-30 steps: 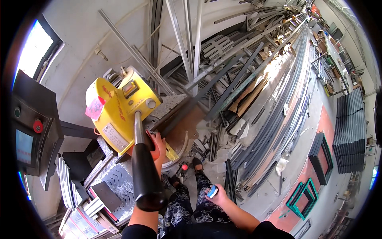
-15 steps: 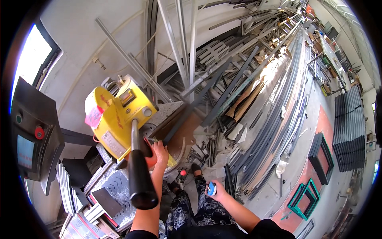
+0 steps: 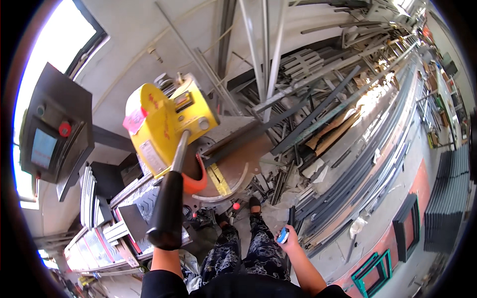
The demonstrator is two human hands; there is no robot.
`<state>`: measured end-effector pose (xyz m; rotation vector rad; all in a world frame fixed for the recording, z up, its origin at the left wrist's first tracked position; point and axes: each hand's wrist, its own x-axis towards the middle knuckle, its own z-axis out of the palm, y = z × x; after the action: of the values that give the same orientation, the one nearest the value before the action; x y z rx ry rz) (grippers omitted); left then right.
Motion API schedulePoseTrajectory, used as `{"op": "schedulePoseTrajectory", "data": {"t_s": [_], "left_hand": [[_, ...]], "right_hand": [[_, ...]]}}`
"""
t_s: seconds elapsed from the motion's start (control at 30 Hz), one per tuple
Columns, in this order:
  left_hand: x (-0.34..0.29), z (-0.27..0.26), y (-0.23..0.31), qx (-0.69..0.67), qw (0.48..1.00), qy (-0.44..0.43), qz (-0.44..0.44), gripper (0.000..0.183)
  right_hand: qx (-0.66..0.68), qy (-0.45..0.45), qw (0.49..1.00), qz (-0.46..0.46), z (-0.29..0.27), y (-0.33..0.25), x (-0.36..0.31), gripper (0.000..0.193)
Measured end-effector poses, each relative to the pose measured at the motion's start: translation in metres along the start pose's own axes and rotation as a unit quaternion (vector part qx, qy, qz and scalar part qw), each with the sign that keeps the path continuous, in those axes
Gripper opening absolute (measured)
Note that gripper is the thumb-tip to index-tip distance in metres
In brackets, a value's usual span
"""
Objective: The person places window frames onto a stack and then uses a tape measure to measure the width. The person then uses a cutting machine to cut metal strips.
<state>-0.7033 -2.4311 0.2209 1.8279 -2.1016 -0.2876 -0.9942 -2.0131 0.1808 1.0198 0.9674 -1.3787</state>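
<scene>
A yellow cut-off saw [image 3: 166,121] with an orange guard [image 3: 196,181] stands on my left. Its lever ends in a thick black handle [image 3: 168,211], which reaches toward me. My left forearm [image 3: 166,261] comes up beneath the end of that handle; the hand itself is hidden behind it, so its fingers do not show. To the right of my legs, my right hand [image 3: 292,239] is closed around a small blue tape measure [image 3: 282,235]. A dark metal profile [image 3: 233,136] lies across the saw's round table [image 3: 248,158].
A control box [image 3: 54,131] with a screen and red button stands at far left. Cut pieces lie on the bench [image 3: 141,211] below the saw. Long grey profiles [image 3: 357,198] cover the floor at right, near green-edged frames [image 3: 372,273]. Offcuts litter the floor by my feet.
My left hand has drawn back from the orange guard toward me, behind the black handle. My right hand keeps the tape measure. The view has shifted, so the saw sits farther right.
</scene>
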Motion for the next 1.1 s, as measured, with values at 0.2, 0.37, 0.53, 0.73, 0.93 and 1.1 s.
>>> {"op": "schedulePoseTrajectory", "data": {"t_s": [0.2, 0.37, 0.53, 0.73, 0.93, 1.1], "left_hand": [[-0.012, 0.003, -0.094, 0.184, 0.98, -0.056, 0.056, 0.027], [-0.007, -0.014, -0.113, 0.257, 0.966, -0.038, -0.01, 0.033], [0.005, -0.03, -0.126, 0.256, 0.961, -0.107, 0.024, 0.034], [0.031, -0.045, -0.13, 0.172, 0.967, -0.189, -0.015, 0.036], [0.042, -0.049, -0.137, 0.092, 0.973, -0.211, -0.027, 0.036], [0.035, -0.044, -0.139, 0.07, 0.984, -0.161, -0.002, 0.036]], "right_hand": [[-0.072, -0.004, 0.997, 0.014, 0.022, 0.012, 0.002, 0.024], [-0.148, -0.07, 0.986, 0.022, 0.047, 0.042, -0.007, 0.031], [-0.178, -0.035, 0.983, 0.032, 0.053, 0.071, -0.009, 0.03], [-0.175, -0.033, 0.983, 0.04, 0.05, 0.087, -0.01, 0.031], [-0.159, -0.047, 0.985, 0.038, 0.056, 0.088, -0.014, 0.028], [-0.202, -0.074, 0.976, 0.036, 0.073, 0.048, 0.0, 0.019]]}}
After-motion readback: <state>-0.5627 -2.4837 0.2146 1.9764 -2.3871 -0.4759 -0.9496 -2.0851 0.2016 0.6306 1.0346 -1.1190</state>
